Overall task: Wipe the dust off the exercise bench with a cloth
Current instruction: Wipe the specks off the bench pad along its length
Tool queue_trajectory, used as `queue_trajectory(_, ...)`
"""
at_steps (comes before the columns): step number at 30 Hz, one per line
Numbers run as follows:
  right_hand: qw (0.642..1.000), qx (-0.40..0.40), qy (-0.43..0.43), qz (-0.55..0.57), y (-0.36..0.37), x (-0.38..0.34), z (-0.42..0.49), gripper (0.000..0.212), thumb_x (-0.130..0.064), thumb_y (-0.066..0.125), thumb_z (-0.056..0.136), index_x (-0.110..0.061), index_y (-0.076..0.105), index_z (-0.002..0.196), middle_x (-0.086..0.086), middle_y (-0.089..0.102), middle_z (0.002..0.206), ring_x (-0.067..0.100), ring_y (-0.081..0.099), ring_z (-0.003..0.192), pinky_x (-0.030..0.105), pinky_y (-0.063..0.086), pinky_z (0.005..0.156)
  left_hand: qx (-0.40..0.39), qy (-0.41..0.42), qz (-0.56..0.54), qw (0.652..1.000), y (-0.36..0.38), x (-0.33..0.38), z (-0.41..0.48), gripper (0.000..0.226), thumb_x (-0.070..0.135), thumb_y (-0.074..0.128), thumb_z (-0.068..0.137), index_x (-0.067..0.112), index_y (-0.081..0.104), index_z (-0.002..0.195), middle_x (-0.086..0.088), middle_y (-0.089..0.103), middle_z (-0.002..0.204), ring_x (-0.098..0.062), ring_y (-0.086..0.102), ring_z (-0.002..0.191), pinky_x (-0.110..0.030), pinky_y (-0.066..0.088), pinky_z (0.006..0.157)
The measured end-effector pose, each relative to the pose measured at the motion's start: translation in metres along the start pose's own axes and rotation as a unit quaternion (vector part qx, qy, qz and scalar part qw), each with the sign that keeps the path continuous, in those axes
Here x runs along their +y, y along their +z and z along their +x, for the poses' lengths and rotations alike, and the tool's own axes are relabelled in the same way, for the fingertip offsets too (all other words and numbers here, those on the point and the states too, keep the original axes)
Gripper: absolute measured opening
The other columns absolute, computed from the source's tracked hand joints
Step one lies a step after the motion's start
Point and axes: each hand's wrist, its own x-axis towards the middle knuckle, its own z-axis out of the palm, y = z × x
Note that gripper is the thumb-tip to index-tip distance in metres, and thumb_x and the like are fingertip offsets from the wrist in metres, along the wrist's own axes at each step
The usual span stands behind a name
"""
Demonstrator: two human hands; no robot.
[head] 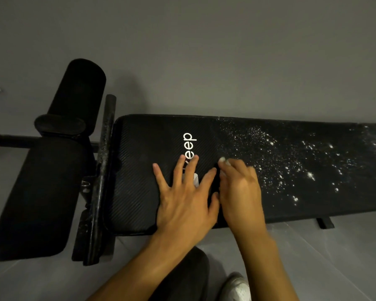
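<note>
The black padded exercise bench (139,192) runs from left to right and carries a white logo (189,146). White dust specks (291,161) cover its right half, while the left half looks clean. My left hand (182,196) lies flat on the pad with its fingers spread, partly over the logo. Just right of it, my right hand (241,192) is motion-blurred and presses down at the edge of the dusty area. A dark cloth (215,181) shows only as a sliver between the hands; the rest is hidden under my right hand.
Black foam leg rollers (78,98) and a dusty metal crossbar (105,148) stand at the bench's left end. A grey wall runs behind the bench. Grey floor tiles lie in front, with my knee (189,276) and a white shoe (239,287).
</note>
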Motion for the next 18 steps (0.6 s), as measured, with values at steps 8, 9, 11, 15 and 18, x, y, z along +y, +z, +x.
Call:
queue_trajectory(8,1.000,-0.016,0.014,-0.013,0.006,0.001,0.030,0.029,0.003,0.059,0.091,-0.005,0.070,0.116,0.011,0.064,0.116,0.031,0.056,0.090,0.025,0.035,0.077,-0.021,0.002,-0.004,1.000,-0.003,-0.003,0.011,0.064,0.057,0.031,0.089,0.038,0.048,0.147,-0.012,0.034,0.163,-0.036,0.022,0.154,-0.079,0.003,0.115)
queue_trajectory(9,1.000,-0.021,0.013,-0.013,0.005,-0.001,0.034,0.029,0.002,0.057,0.092,-0.005,0.069,0.118,0.011,0.064,0.118,0.031,0.055,0.092,0.025,0.036,0.078,-0.023,0.003,-0.003,1.000,-0.004,-0.004,0.012,0.064,0.058,0.030,0.088,0.039,0.048,0.147,-0.012,0.034,0.163,-0.036,0.021,0.155,-0.079,0.002,0.115)
queue_trajectory(11,0.999,-0.037,0.003,-0.015,0.000,-0.003,0.026,0.034,0.000,0.056,0.093,-0.006,0.065,0.125,0.011,0.061,0.123,0.032,0.054,0.094,0.028,0.038,0.080,-0.022,0.006,-0.001,1.000,-0.005,-0.009,0.015,0.066,0.061,0.028,0.088,0.041,0.045,0.149,-0.011,0.031,0.165,-0.034,0.019,0.156,-0.077,0.001,0.116)
queue_trajectory(15,0.999,-0.051,0.014,0.000,-0.010,-0.004,-0.002,0.044,0.005,0.059,0.087,-0.007,0.063,0.129,0.011,0.060,0.125,0.032,0.053,0.093,0.026,0.037,0.078,-0.010,0.000,0.005,1.000,-0.005,-0.019,0.020,0.067,0.064,0.030,0.090,0.041,0.042,0.152,-0.011,0.030,0.165,-0.033,0.018,0.156,-0.075,0.001,0.118)
queue_trajectory(18,0.999,-0.044,0.014,-0.012,0.006,-0.004,0.034,0.041,0.005,0.058,0.088,-0.005,0.063,0.127,0.012,0.059,0.126,0.034,0.053,0.099,0.028,0.038,0.081,-0.012,0.003,0.009,1.000,-0.003,-0.017,0.019,0.067,0.062,0.032,0.091,0.039,0.042,0.152,-0.012,0.030,0.165,-0.034,0.018,0.156,-0.076,0.003,0.117)
